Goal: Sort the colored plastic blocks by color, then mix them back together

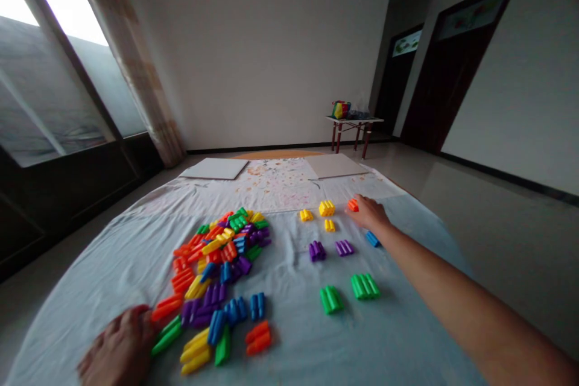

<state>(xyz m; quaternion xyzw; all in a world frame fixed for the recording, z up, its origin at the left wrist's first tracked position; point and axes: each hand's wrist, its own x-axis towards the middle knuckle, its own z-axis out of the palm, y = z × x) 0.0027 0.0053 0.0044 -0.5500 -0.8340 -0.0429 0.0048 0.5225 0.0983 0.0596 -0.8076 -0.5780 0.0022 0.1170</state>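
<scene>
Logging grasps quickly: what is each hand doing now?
Left hand: open, seemingly empty, beside an orange block.
Right hand: touching a small orange block; grip cannot be told.

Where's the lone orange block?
In the head view, the orange block lies on the pale blue cloth at the fingertips of the right hand, just right of the yellow blocks.

Ribbed plastic toy blocks [226,251], multicoloured heap [212,277], single-colour clusters [344,248] alongside (yellow, purple, green)

Dim, flat room light, brightest through the window [54,30] at ten o'clock, with white glare there. Wide-angle bending toward the edges, a blurred curtain [126,54], faint soft shadows beneath the plastic blocks [212,295].
</scene>
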